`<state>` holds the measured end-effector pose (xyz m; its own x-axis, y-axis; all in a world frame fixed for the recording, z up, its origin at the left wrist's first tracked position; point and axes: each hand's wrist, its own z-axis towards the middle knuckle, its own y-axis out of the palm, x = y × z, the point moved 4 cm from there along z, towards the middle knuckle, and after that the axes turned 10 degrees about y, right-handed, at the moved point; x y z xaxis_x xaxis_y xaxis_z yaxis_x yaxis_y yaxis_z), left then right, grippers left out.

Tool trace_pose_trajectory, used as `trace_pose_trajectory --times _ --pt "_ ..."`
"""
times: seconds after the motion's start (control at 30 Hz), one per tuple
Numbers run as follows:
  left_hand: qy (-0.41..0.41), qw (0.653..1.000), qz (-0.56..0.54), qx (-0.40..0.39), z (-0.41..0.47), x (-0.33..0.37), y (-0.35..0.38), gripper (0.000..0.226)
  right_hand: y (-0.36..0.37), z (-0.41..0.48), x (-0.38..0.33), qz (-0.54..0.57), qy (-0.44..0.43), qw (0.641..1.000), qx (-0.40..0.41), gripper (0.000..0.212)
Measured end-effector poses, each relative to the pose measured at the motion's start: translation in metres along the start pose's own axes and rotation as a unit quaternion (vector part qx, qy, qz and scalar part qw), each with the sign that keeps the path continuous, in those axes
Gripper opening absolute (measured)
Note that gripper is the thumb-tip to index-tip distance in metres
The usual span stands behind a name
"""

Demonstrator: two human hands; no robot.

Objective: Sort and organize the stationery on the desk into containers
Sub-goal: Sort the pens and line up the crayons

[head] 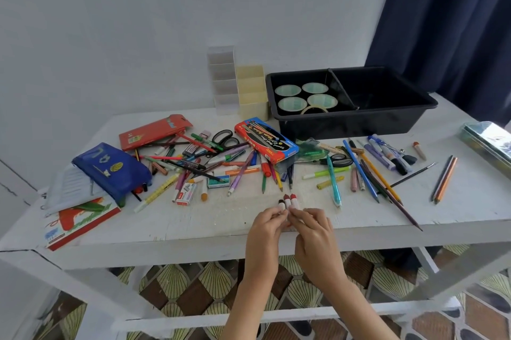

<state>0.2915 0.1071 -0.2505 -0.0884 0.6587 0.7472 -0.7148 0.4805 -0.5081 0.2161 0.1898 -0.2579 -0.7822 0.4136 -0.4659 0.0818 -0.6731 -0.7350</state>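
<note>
The three crayons (287, 202) are standing up side by side at the near edge of the worktop (193, 226). Their white wrappers are disappearing into the fingers, and one brown tip and two red tips are showing above. Both hands are closing narrowly on them. The left hand (265, 225) is pinching the bundle from the 9 o'clock side with curled fingertips. The right hand (312, 231) is gripping it from the 3 o'clock side, fingers folded round the lower ends. Which hand is carrying which crayon cannot be told.

Just beyond the crayons, from 10 to 2 o'clock, a loose pile of pens and pencils (221, 162) is sprawling across the worktop. A red and blue brush box (266, 140) and black-handled scissors (225, 137) are lying in it.

At 9 to 10 o'clock a blue pencil case (110, 168) is resting beside a red pouch (154, 130).

At 1 o'clock, far back, a black tray (345, 126) is holding tape rolls (293, 104) in its left compartment. Touching its left side, at 12 o'clock, a cream organiser (253, 96) is standing against a clear organiser (222, 82).

Three pencils (443, 179) are lying apart at 3 o'clock.
</note>
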Motion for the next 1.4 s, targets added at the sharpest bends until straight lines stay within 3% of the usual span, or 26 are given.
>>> trace_pose_trajectory --times 0.17,0.3,0.47,0.63,0.97,1.4 --pt "0.041 0.996 0.075 -0.027 0.005 0.000 0.002 0.019 0.002 -0.008 0.006 0.024 0.023 0.999 -0.014 0.054" --pt "0.032 0.996 0.065 -0.055 0.004 0.000 0.005 0.034 0.002 -0.011 0.006 0.016 0.023 0.999 -0.020 0.060" --pt "0.037 0.995 0.083 -0.050 0.013 0.004 0.001 0.030 0.001 -0.010 0.003 0.025 0.024 0.999 -0.028 0.059" --pt "0.050 0.992 0.108 -0.041 0.027 0.005 -0.002 0.023 -0.005 0.001 0.007 0.108 0.051 0.993 -0.012 0.065" --pt "0.084 0.995 0.044 -0.014 0.058 0.047 0.033 0.025 -0.048 0.036 0.045 0.138 0.112 0.981 0.076 0.029" --pt "0.082 0.996 0.000 -0.038 0.129 0.087 0.138 0.024 -0.109 0.092 0.176 0.147 0.274 0.938 0.152 0.020"
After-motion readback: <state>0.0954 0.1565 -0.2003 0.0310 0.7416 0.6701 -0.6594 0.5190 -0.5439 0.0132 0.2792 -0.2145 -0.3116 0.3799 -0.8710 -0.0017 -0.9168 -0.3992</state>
